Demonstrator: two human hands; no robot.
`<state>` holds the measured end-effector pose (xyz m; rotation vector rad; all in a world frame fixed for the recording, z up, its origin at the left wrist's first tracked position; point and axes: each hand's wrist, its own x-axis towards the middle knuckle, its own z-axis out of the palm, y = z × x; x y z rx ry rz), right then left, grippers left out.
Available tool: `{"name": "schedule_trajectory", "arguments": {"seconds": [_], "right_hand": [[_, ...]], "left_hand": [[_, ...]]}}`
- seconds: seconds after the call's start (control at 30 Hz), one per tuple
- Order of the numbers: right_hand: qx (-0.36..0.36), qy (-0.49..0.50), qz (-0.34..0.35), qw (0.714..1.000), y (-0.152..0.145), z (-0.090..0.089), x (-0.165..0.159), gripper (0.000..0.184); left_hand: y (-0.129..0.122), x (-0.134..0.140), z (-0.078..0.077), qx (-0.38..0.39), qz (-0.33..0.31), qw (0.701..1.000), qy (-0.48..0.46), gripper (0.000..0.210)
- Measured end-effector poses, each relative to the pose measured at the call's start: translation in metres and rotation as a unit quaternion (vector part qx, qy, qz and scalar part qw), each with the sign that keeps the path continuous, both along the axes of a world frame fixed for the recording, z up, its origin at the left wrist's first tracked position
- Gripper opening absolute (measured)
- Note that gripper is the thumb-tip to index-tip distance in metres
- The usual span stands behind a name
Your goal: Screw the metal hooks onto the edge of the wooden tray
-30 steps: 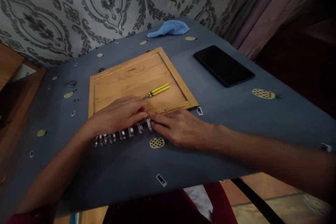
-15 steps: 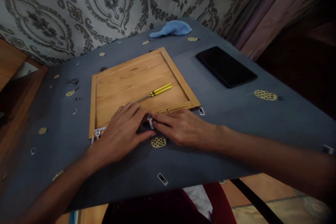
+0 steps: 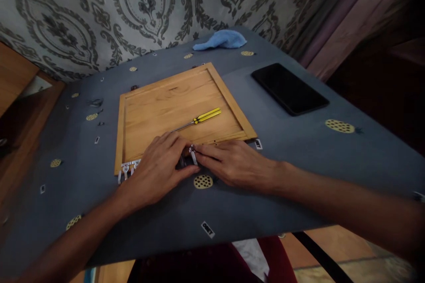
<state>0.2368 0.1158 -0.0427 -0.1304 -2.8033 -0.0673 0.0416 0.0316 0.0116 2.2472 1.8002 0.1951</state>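
A framed wooden panel (image 3: 172, 106) lies flat on the table. Along its near edge runs a metal hook rack (image 3: 126, 166), its hooks hanging off toward me. My left hand (image 3: 162, 159) covers the middle of the rack, fingers over the panel edge and thumb below, gripping it. At the rack's right end, my right hand (image 3: 229, 161) has its fingertips pressed together against the last hook (image 3: 193, 154). Whatever small piece may be between those fingertips is hidden. A screwdriver (image 3: 202, 117) with a yellow and black handle rests on the panel, its tip behind my left hand.
A black tablet or large phone (image 3: 290, 88) lies right of the panel. A blue cloth (image 3: 221, 40) sits at the far edge by the patterned wall. Dark pliers-like tools (image 3: 95, 103) and a small dark piece (image 3: 101, 123) lie left. A wooden cabinet (image 3: 20, 84) stands at far left.
The whole view has shifted slightly, with things appearing a little lower and farther right. Both hands stay at the hook rack; more of its left hooks show beside my left hand.
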Motion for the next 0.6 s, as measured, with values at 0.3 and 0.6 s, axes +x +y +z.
{"name": "schedule_trajectory", "arguments": {"seconds": [0.3, 0.6], "right_hand": [[-0.028, -0.004, -0.009, 1.0, -0.0015, -0.0024, -0.0023, 0.034], [-0.034, 0.005, -0.007, 0.999, -0.0008, -0.0055, -0.0029, 0.036]], "left_hand": [[0.0001, -0.0015, -0.0033, 0.018, -0.007, 1.0, -0.002, 0.031], [0.0007, -0.0025, -0.0041, 0.031, -0.015, 0.999, 0.001, 0.03]]}}
